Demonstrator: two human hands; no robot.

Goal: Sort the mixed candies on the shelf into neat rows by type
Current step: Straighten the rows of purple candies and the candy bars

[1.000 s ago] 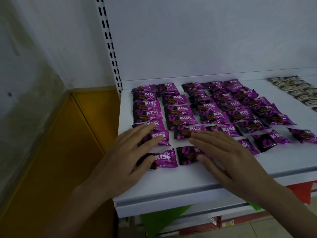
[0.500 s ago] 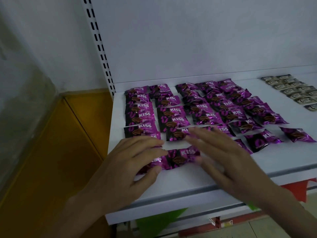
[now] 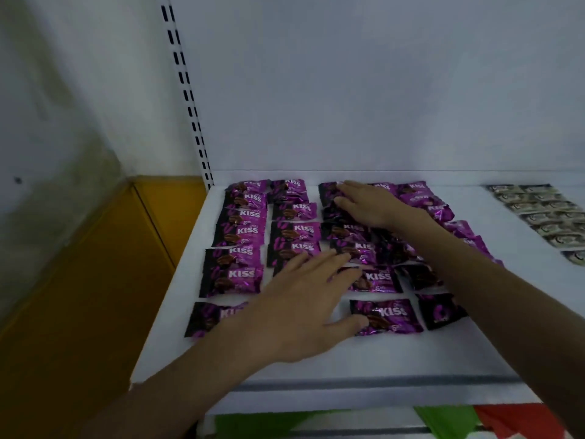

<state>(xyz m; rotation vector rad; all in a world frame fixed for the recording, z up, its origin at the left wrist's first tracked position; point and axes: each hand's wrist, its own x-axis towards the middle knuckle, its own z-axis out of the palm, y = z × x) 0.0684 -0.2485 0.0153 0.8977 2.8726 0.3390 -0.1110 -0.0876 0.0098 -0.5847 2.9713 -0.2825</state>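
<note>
Several purple "KISS" candy packets lie in rows on the white shelf. My left hand lies flat over packets in the front middle, fingers straight and spread, the thumb touching a front-row packet. My right hand reaches far back with straight fingers resting on packets in the back row. My right forearm crosses over and hides part of the right columns. Pale grey-green candies sit in their own rows at the far right.
The shelf's white back panel and a slotted upright rise behind the candies. A yellow panel stands to the left, below a grey wall. Green and red items show under the shelf's front edge.
My right hand moved from the front rows to the back row. My left hand slid right toward the middle. The camera moved closer and the view shifted.
</note>
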